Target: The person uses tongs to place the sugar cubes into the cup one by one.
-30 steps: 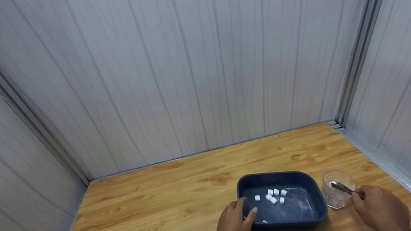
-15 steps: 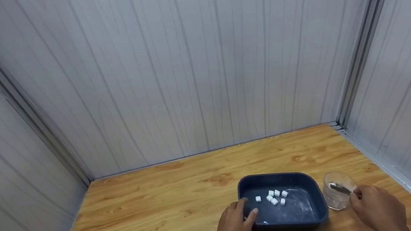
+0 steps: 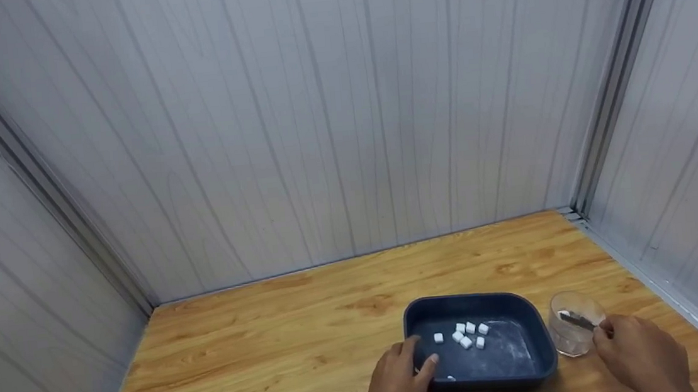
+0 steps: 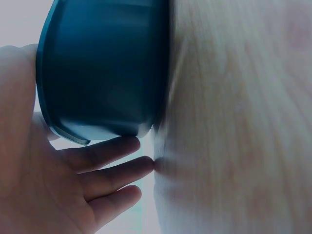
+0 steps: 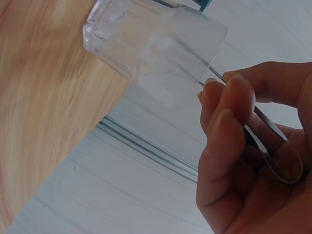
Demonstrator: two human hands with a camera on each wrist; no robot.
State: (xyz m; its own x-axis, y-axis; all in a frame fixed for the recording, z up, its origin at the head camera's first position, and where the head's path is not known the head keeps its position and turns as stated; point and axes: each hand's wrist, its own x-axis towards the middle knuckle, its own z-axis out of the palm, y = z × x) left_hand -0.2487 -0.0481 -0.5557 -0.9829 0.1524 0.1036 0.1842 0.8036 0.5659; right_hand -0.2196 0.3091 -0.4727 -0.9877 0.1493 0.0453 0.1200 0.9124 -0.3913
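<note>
My left hand (image 3: 395, 379) grips the left front corner of a dark blue rectangular dish (image 3: 509, 362), its thumb over the rim and other fingers along the outer wall. Several small white cubes (image 3: 466, 342) lie inside the dish. To the right, my right hand (image 3: 643, 350) pinches metal tongs (image 5: 292, 168), whose bent end sits in the palm. The tong tips reach through the mouth of a clear glass (image 3: 570, 342), with something small and white beside them. In the left wrist view, three fingers (image 4: 117, 175) extend by the dish's outer side.
The glass stands close beside the dish's right wall on a wood-grain table (image 3: 261, 349). Pale panel walls (image 3: 343, 127) enclose the table at the back and both sides. A metal strip (image 3: 660, 285) runs along the right edge.
My right hand has shifted slightly left, with the tongs still inside the glass. My left hand keeps its hold on the dish, and the cubes keep their layout.
</note>
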